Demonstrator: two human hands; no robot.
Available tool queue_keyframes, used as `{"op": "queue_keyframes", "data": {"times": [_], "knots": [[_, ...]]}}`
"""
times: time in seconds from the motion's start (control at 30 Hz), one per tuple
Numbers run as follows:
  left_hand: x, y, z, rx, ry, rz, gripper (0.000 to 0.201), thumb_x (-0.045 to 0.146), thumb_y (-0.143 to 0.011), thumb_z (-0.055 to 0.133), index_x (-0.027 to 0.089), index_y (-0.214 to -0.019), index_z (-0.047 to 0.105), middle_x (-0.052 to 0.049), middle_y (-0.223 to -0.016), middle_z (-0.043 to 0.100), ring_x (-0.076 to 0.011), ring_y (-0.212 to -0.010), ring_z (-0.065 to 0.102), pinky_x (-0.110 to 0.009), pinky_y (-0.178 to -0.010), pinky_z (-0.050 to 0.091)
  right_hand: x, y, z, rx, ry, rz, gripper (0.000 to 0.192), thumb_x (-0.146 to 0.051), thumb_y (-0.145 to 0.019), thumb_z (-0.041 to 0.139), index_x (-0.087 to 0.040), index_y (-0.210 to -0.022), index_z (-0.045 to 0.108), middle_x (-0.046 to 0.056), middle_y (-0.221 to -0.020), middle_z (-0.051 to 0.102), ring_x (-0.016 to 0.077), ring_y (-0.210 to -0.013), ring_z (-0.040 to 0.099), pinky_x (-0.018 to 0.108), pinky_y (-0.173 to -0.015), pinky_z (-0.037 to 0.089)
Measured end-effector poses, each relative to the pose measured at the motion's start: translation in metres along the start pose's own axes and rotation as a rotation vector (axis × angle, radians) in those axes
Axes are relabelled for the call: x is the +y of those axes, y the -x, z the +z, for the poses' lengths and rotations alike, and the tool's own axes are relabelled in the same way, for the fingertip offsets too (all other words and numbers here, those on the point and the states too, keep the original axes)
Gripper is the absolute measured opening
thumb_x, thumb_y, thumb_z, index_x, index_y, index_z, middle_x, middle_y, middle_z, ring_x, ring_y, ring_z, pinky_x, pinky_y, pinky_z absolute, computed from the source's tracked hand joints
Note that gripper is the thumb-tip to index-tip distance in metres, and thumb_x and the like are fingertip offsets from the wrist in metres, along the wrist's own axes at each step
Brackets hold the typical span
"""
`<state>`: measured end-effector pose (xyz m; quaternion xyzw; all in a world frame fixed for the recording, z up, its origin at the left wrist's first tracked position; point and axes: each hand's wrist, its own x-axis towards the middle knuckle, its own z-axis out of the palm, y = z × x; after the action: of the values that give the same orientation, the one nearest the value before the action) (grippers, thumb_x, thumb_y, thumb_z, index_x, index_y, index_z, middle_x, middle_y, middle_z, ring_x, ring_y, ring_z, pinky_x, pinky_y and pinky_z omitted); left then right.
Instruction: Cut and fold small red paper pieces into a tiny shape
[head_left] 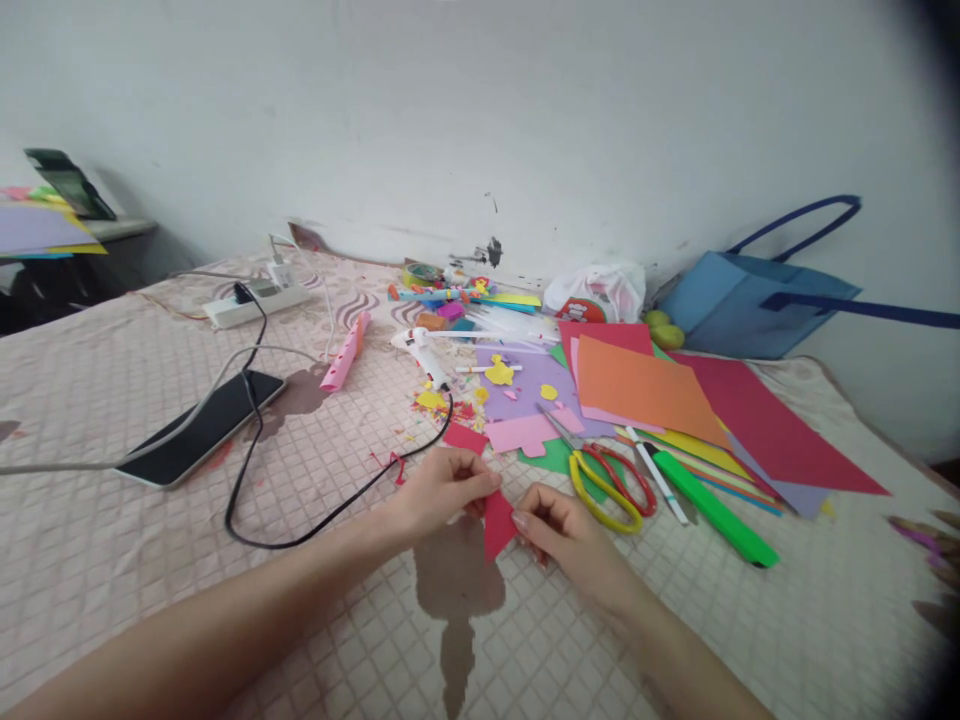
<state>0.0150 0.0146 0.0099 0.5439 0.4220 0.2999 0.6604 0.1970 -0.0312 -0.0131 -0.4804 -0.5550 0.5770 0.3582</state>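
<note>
A small piece of red paper (496, 526) is held between my two hands, above the patterned cloth. My left hand (448, 484) pinches its upper edge, thumb on top. On the right side, my right hand (556, 530) grips the same piece between thumb and fingers. Just beyond my right hand lie scissors (611, 492) with yellow and red handles. Another scrap of red paper (465, 437) rests past my left hand, near thin red strips (397, 466). Pink cut paper (517, 434) lies behind the hands, partly over purple paper (517, 378).
A white glue gun (424, 358) trails a black cord (300, 543) left of my hands. Further left are a dark phone (202, 430) and a power strip (255, 305). At right lie a green cutter (716, 510), a white marker (657, 475), orange paper (645, 385) and a blue bag (739, 305).
</note>
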Motion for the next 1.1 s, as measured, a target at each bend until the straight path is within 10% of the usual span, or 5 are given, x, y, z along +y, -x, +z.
{"op": "queue_keyframes", "data": {"times": [1.1], "knots": [[-0.011,0.000,-0.009,-0.227,-0.330,0.057,0.030,0.042,-0.070,0.065,0.015,-0.062,0.055,0.003,-0.054,0.053,-0.0080,-0.049,0.044,-0.019,-0.045,0.031,0.004,0.001,0.000,0.035,-0.035,0.023,0.028,-0.040,-0.082,0.059,-0.019,-0.067,0.048,-0.006,-0.055,0.042,0.0080,-0.046,0.037,0.021,-0.044,0.029]]}}
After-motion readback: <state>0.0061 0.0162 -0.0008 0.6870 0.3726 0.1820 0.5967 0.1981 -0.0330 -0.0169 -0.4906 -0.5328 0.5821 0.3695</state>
